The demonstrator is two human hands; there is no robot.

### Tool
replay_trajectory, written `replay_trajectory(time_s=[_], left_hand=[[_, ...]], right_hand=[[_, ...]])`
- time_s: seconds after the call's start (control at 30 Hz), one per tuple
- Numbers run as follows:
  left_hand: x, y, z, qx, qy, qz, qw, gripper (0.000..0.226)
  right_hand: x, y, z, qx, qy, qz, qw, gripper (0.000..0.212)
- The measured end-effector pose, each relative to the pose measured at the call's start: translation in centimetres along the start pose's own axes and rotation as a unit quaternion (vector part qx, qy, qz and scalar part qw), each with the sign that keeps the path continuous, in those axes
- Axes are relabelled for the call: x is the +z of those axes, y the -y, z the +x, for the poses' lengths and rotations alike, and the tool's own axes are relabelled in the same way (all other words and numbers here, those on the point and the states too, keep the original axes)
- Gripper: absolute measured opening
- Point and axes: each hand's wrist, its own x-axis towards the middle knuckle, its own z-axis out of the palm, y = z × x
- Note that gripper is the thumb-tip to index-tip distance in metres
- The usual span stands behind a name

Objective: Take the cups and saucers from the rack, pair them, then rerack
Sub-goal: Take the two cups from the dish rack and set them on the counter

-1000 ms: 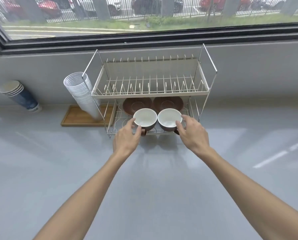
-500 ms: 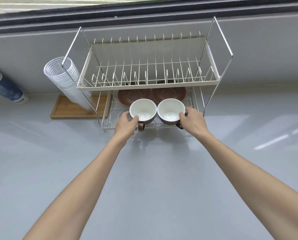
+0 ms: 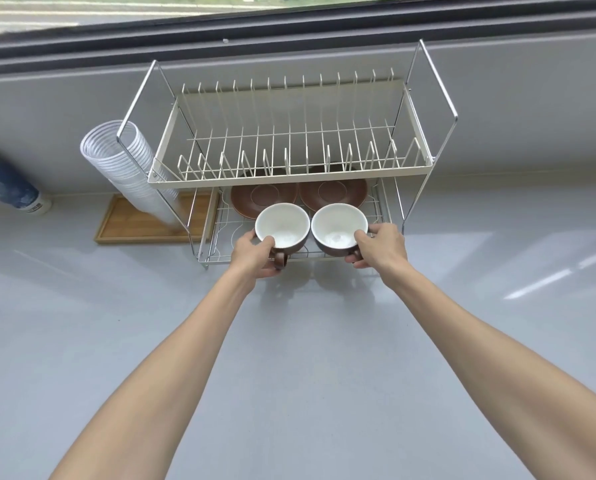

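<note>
Left hand (image 3: 255, 252) wraps the near side of the left cup (image 3: 282, 227), thumb on its rim, fingers curled under by the handle; right hand (image 3: 379, 245) grips the right cup (image 3: 339, 228) likewise. Both cups sit upright, touching, at the front of the rack (image 3: 424, 161) lower shelf. Behind them, two brown saucers (image 3: 263, 195) lie side by side.

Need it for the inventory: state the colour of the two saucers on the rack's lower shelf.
Brown, both saucers, seen in the head view.
</note>
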Motion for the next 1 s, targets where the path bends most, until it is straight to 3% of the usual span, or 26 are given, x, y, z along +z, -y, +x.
replay_trajectory(time_s=[0.17,0.43,1.0], left_hand=[[-0.3,0.7,-0.9,0.028,-0.024,0.025,0.999,0.057],[-0.4,1.9,-5.1,0.047,-0.002,0.051,0.998,0.042],[9.0,5.8,-10.0,0.055,0.141,0.137,0.979,0.050]], right_hand=[[-1.4,-0.1,-1.3,0.002,-0.005,0.011,1.000,0.024],[-4.3,-2.6,-4.9,0.007,-0.023,0.028,0.999,0.027],[-14.4,-12.8,-10.3,0.087,-0.122,0.071,0.986,0.027]])
